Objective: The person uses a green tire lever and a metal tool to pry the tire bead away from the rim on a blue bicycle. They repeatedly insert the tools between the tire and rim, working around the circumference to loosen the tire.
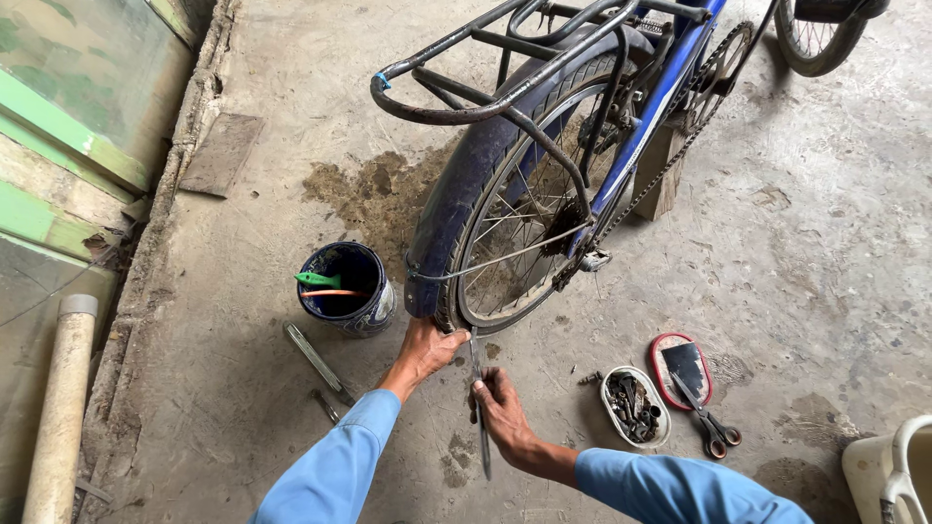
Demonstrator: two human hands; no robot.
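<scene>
Prying at rear tyre (449, 315): my left hand (424, 351) clamped on tyre, right hand (498, 406) gripping metal lever (478, 408). Next likely needs steady leverage along the rim.

Soft, even daylight fills my view from the head camera, bright enough that nothing sits in real darkness. It seems to come from above and ahead, since the bicycle wheel (524, 213) drops only a faint, blurred shadow onto the concrete floor (806, 243) beneath it. My left hand (427, 351) and right hand (500, 408) are evenly lit, with thin shadows just under them. The dark mudguard (456, 213) carries a dull sheen, no hard glare. Focus is sharp across the middle; spokes read cleanly. Toward the edges the wide lens bends straight lines, and my blue sleeves (340, 466) look stretched.
</scene>
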